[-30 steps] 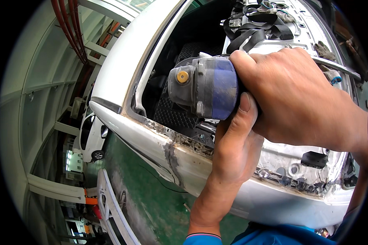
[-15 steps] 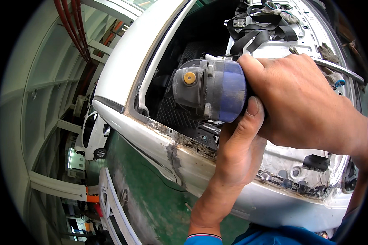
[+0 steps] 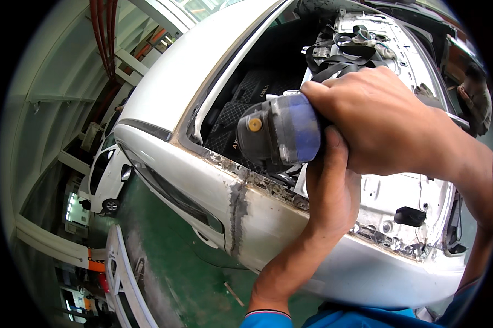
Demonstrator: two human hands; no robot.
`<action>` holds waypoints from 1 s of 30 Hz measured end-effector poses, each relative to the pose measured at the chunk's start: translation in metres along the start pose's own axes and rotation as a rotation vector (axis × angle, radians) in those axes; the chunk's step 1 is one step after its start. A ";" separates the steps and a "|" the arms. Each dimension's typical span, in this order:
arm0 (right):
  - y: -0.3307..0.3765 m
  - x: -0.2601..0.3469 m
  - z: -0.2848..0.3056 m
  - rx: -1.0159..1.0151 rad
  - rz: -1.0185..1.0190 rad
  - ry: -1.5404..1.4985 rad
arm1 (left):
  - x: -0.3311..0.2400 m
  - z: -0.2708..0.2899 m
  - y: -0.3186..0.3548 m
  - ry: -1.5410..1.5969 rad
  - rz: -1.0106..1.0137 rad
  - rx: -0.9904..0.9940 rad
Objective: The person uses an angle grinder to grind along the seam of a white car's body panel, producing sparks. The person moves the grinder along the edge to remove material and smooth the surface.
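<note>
An angle grinder (image 3: 282, 131) with a black head, a brass-coloured button and a blue band is held in the air over the rear side of a white car body (image 3: 159, 65). My right hand (image 3: 383, 120) is closed around the grinder's body from the right, its knuckles uppermost. From below, my left hand (image 3: 334, 191) reaches up with its thumb against the tool; its other fingers are mostly hidden. Just below the grinder's head runs the stripped, rusty seam (image 3: 257, 183) of the car. A dark grey scraped strip (image 3: 238, 218) crosses the panel under it.
Black seat belts (image 3: 361, 52) lie on the bare metal shelf beyond my hands. Dark patterned mats (image 3: 252, 98) show through the window opening. On the green floor (image 3: 175, 262), left, stand a loose car panel (image 3: 123, 279) and another white car (image 3: 104, 180). Another person (image 3: 476, 98) is far right.
The view has shifted, so more of the car's side shows. Tilted a little differently, the grinder has moved slightly relative to the seam. Both hands keep their hold.
</note>
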State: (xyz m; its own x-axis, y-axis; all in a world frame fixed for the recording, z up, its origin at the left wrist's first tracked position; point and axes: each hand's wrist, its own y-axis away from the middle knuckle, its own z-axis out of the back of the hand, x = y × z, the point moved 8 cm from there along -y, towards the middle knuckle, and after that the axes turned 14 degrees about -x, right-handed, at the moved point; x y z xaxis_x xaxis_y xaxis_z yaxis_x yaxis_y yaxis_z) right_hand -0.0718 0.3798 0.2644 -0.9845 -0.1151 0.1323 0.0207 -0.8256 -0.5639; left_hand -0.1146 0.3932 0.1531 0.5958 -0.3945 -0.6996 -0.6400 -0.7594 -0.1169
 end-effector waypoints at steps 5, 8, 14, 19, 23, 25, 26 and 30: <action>-0.012 0.024 -0.001 0.200 0.066 0.106 | -0.002 0.002 0.011 0.149 -0.064 -0.060; -0.016 0.037 0.000 0.208 0.121 0.148 | -0.009 0.005 0.017 0.140 -0.104 -0.114; -0.019 0.056 0.003 0.113 0.274 0.164 | -0.024 0.004 0.026 0.170 -0.214 -0.015; -0.029 0.066 0.003 0.140 0.228 0.173 | -0.028 0.007 0.024 0.167 -0.123 -0.143; -0.027 0.066 0.009 0.214 0.247 0.139 | -0.036 0.008 0.028 0.037 -0.236 -0.134; -0.025 0.063 0.009 0.230 0.263 0.122 | -0.036 0.008 0.022 0.088 -0.206 -0.191; -0.025 0.062 0.009 0.233 0.264 0.113 | -0.036 0.010 0.019 0.098 -0.202 -0.212; -0.031 0.055 0.002 0.252 0.238 0.133 | -0.033 0.015 0.013 0.133 -0.205 -0.213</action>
State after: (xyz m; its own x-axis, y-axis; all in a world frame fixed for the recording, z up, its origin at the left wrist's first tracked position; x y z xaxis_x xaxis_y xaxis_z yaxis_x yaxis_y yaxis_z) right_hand -0.1264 0.3978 0.2906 -0.9608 -0.2608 -0.0944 0.2773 -0.8965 -0.3456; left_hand -0.1500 0.4048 0.1642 0.7689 -0.2756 -0.5769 -0.3928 -0.9156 -0.0861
